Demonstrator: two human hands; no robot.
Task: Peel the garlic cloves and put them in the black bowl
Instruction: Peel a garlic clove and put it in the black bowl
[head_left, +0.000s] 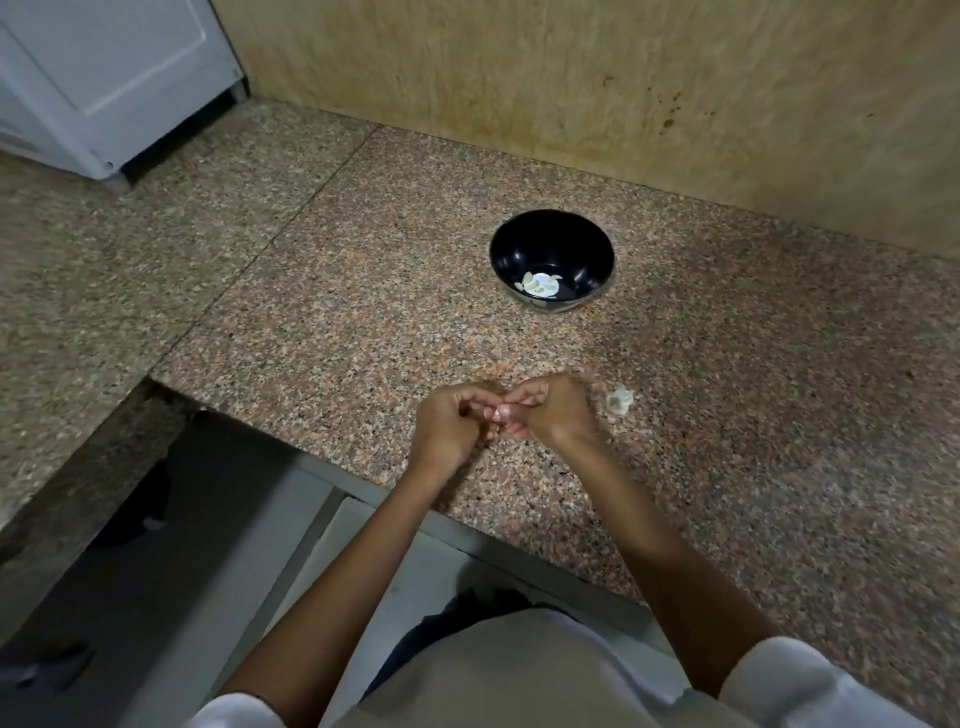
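pinching garlic clove (500, 413) between curled fingers (475, 401) of left hand (451, 423) and right hand (555, 410).

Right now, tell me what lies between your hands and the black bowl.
Head view: bare counter separates left hand, right hand and black bowl.

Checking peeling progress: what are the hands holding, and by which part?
Left hand and right hand pinch a likely garlic clove between them; fingers hide which part.

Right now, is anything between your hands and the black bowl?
Nothing visible. Bare counter separates the black bowl from the left hand and right hand pinching the clove; a pale scrap lies off to the right.
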